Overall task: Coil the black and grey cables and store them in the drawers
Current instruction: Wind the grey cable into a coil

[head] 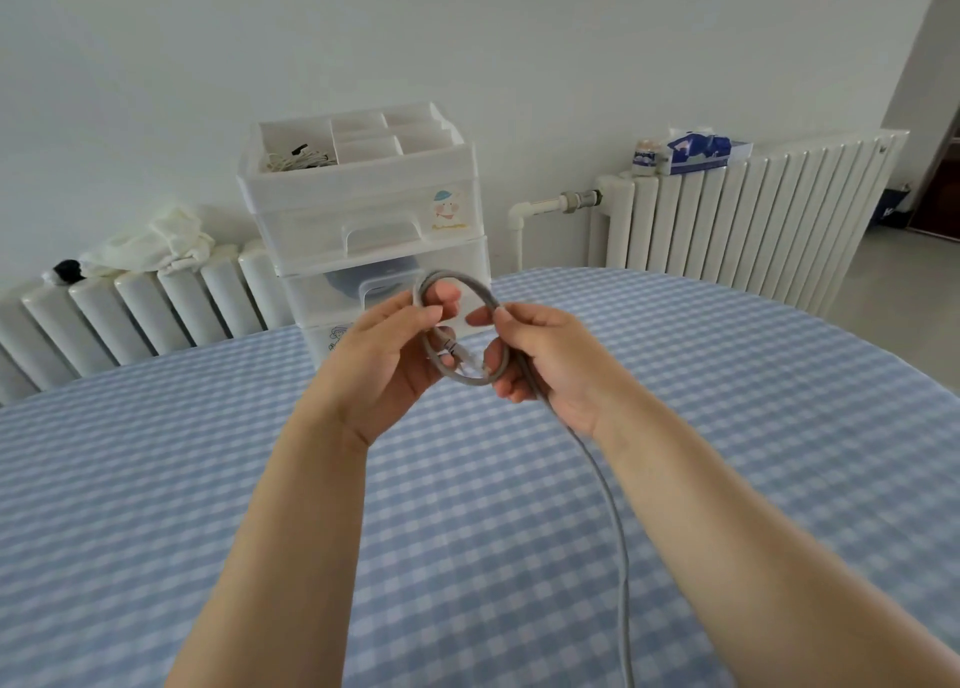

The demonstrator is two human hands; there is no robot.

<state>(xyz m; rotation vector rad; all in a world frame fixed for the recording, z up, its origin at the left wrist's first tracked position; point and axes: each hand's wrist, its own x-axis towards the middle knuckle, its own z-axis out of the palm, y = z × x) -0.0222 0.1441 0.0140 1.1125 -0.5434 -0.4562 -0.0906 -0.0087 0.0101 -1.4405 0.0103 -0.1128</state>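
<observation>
A grey cable [613,510] is held up above the table, its upper part bent into a small loop between both hands. My left hand [384,354] grips the loop's left side, fingers curled round it, with a clear plug end showing inside the loop. My right hand [545,360] pinches the loop's right side; the cable's tail runs under that palm and hangs down toward the bottom edge. A white plastic drawer unit [374,219] stands at the table's far edge behind the hands, its drawers closed. No black cable is plainly visible.
The table wears a blue-and-white checked cloth [208,453]. The drawer unit's top tray [358,136] holds a tangle of pale cords in one compartment. White radiators [737,219] line the wall, one carrying a white cloth [150,245], the other small packages [696,152].
</observation>
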